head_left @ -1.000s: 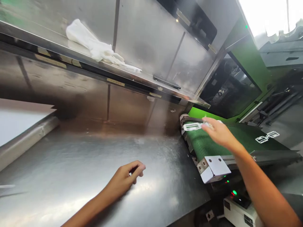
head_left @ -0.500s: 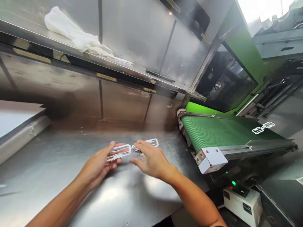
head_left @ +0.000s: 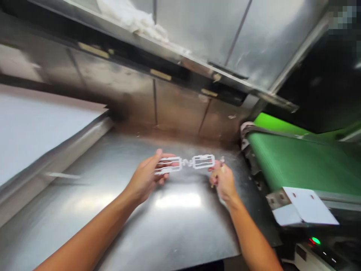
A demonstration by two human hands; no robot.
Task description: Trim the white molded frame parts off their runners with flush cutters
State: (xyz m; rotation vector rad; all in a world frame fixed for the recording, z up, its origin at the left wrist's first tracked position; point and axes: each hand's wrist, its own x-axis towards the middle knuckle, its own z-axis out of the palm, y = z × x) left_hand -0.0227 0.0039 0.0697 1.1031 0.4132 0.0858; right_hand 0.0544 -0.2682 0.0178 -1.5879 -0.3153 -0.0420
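Note:
A white moulded plastic part (head_left: 184,162) stretches between my hands above the steel table, with two open rectangular frames joined by a small twisted link. My left hand (head_left: 146,177) grips its left frame, with the fingers partly behind the plastic. My right hand (head_left: 222,181) pinches the part's right end. A small pale piece shows between those fingers, but it is too blurred to identify.
The stainless steel table (head_left: 118,210) spreads under my hands. To the right is a green conveyor belt (head_left: 299,162) with a white end bracket (head_left: 304,207). A white sheet (head_left: 42,135) lies left, and a steel shelf (head_left: 175,56) with white cloth (head_left: 129,11) overhangs.
The white part, earlier taken from the belt by my right hand, now spans both hands. My hands have drawn apart, and the view has swung left.

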